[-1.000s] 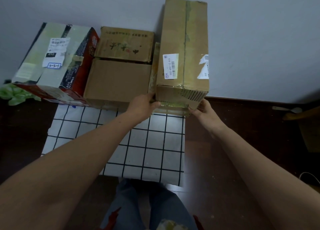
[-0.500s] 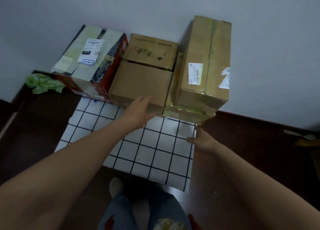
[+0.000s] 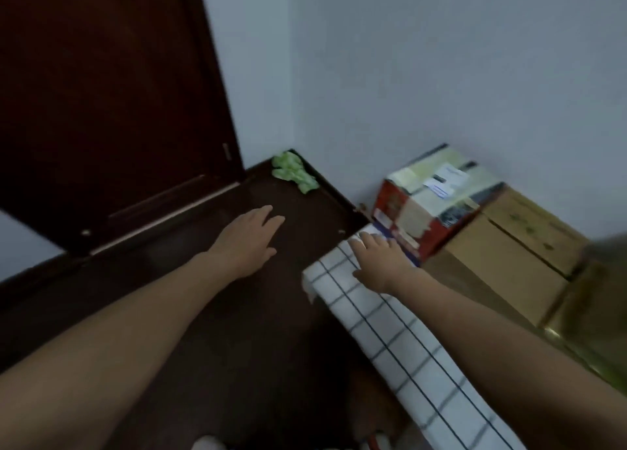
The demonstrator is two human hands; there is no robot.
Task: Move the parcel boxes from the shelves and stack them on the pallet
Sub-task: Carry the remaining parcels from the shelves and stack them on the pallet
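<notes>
Cartons (image 3: 502, 266) of brown card sit on the checked sheet (image 3: 407, 347) by the wall (image 3: 441, 76), with a red-and-white box (image 3: 431, 205) just beside them. Both hands are empty, fingers relaxed: left hand (image 3: 249, 237) over the dark floor (image 3: 271, 313), right hand (image 3: 376, 259) over the sheet's corner.

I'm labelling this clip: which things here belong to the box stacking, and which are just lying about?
Job: red printed box, front brown box, rear brown box, checked mat, left hand, right hand.
Lying about: green crumpled thing, dark door.
</notes>
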